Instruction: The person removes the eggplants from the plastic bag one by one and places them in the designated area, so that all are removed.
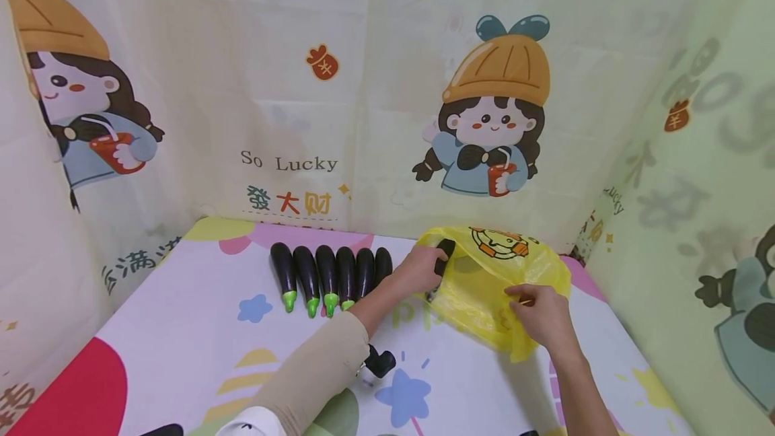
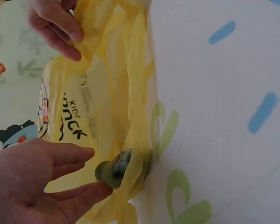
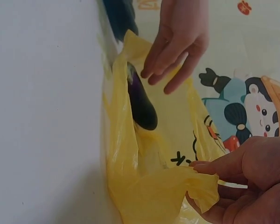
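A yellow plastic bag (image 1: 478, 295) with a printed cartoon lies on its side, its mouth facing me. My right hand (image 1: 543, 315) pinches the rim of the bag at the right, as the right wrist view also shows. My left hand (image 1: 418, 269) reaches to the left side of the mouth. One dark purple eggplant (image 3: 142, 105) lies inside the bag, stem end towards the left hand. In the left wrist view the left fingers (image 2: 79, 198) are spread beside the eggplant's stem end, not curled round it; light contact there is hard to tell.
Several eggplants (image 1: 327, 271) lie side by side in a row left of the bag, green stems towards me. A printed cloth covers the table (image 1: 181, 315). Cartoon-printed curtains (image 1: 375, 120) stand behind and at both sides.
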The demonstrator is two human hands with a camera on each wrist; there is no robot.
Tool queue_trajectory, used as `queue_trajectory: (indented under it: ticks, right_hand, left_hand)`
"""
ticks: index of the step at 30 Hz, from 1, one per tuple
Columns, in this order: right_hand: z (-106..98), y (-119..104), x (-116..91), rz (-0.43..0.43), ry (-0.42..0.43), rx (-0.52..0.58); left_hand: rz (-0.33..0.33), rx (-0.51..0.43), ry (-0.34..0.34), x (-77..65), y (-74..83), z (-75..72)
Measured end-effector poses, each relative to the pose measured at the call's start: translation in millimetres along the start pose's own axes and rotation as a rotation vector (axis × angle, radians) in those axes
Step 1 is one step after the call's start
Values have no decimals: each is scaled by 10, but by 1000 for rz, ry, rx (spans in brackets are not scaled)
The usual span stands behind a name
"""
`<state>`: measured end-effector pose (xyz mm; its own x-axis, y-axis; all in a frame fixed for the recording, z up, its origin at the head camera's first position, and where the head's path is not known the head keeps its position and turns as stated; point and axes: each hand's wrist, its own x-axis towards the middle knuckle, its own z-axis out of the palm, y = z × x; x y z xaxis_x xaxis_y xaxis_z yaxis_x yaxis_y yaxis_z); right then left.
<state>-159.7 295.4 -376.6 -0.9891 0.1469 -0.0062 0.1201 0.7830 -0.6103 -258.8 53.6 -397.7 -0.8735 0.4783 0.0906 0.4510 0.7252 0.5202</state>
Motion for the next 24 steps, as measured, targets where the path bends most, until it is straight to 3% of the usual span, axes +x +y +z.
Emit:
queue_trajectory:
  ticks: [12, 24]
  right_hand:
    - [-5, 2, 4, -17, 11, -11]
    - [18, 1, -5, -48, 26, -19]
  left_hand:
    - [-85, 93, -25, 139, 67, 112]
    - [-144, 52, -44, 110, 133, 160]
